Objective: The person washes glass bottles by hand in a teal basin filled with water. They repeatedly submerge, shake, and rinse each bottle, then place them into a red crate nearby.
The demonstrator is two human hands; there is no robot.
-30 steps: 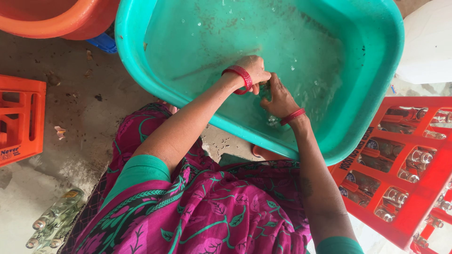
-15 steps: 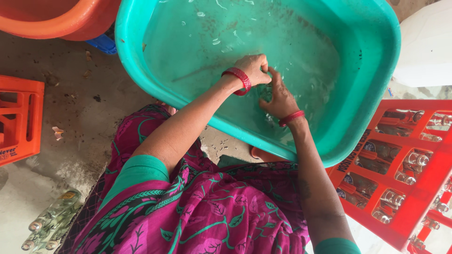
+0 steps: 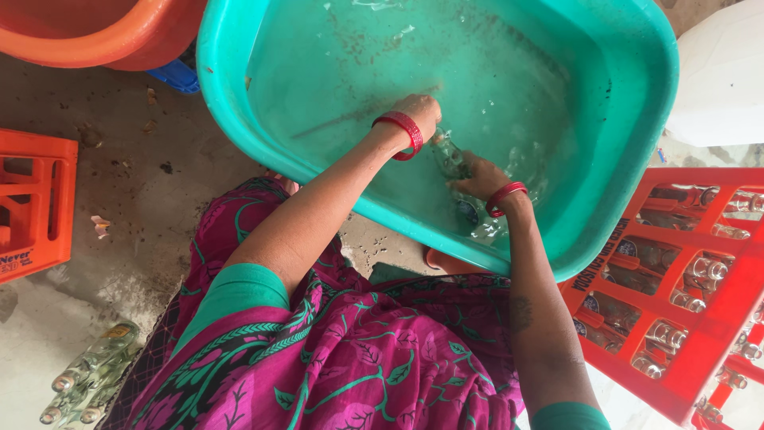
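Nearest the camera, I see a magenta patterned garment (image 3: 342, 358) with green leaf print filling the lower centre of the view, and both bare arms extend forward from it. At lower left, a cluster of clear glass bottles (image 3: 87, 382) lies on the concrete floor (image 3: 119, 207). At lower right, a red crate (image 3: 684, 279) holds clear bottles lying in its compartments. At the left edge, an orange crate (image 3: 32, 203) stands on the floor.

Beyond the knees, a teal rectangular tub (image 3: 637, 103) contains shallow water. A clear glass bottle (image 3: 450, 155) lies tilted in the water near the tub's near wall, between the two hands. The right hand (image 3: 481, 177) is closed around the bottle's body, with a red bangle at its wrist. The left hand (image 3: 420, 111), also wearing a red bangle, is curled at the bottle's upper end; I cannot tell whether it grips the bottle or only touches it.

Farther out, at upper left, an orange basin (image 3: 95, 32) sits just beside the tub. At upper right, a white container (image 3: 720, 76) stands near the tub's far corner.
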